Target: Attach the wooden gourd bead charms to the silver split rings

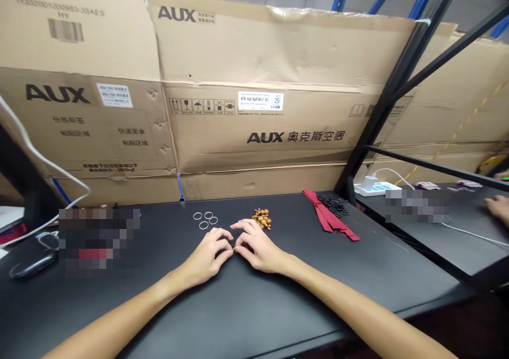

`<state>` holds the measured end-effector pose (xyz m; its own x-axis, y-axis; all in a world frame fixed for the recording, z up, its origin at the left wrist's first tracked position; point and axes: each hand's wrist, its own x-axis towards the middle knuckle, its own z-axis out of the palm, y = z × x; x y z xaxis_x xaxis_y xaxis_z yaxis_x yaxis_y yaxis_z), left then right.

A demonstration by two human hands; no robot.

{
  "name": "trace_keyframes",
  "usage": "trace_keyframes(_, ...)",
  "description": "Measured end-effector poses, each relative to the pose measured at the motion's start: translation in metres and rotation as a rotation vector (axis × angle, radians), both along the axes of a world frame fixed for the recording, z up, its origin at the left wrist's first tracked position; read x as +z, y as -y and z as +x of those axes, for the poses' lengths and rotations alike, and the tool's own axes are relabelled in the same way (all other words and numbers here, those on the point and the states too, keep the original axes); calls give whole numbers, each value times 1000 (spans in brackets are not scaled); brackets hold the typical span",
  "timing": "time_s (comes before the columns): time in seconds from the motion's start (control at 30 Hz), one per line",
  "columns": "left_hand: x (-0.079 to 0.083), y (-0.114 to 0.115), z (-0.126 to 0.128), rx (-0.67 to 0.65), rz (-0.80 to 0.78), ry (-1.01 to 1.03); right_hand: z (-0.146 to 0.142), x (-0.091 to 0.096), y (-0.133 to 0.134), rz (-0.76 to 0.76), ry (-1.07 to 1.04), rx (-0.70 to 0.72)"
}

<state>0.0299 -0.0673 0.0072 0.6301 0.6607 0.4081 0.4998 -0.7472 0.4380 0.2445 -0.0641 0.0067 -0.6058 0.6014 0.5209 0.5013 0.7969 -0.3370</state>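
My left hand [209, 255] and my right hand [256, 247] meet at the fingertips on the black table [246, 306]. Between the pinched fingers sits a tiny brown piece [234, 249], too small to name for sure. Both hands have curled fingers. Just beyond my right hand lies a small pile of brown wooden gourd beads [263, 219]. Several metal key rings [205, 219] lie flat on the table beyond my left hand.
Red ribbons [328, 216] and a heap of small black parts [334, 205] lie at the right back. Tall AUX cardboard boxes [258, 110] wall the far edge. A black mouse [32, 263] rests at left. Another person's hand [497, 208] works at the neighbouring table beyond a black frame post [382, 110].
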Motion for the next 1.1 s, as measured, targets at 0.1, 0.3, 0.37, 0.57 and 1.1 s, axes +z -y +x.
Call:
trace_keyframes(0.1, 1, 0, 0, -24, -1, 4, 0, -2, -3, 17, -1, -56)
trace_keyframes(0.3, 1, 1, 0, -14, 23, -8, 1, -2, -3, 29, -7, -67)
trace_keyframes(0.37, 0, 2, 0, -2, 46, -22, 1, -2, -3, 46, -5, -76)
trace_keyframes(0.57, -2, -6, -6, 51, 211, -131, 13, -7, -19, 172, 108, -204)
trace_keyframes(1.1, -16, -60, -44, 233, 151, -313, 35, -13, -42, -149, 265, -379)
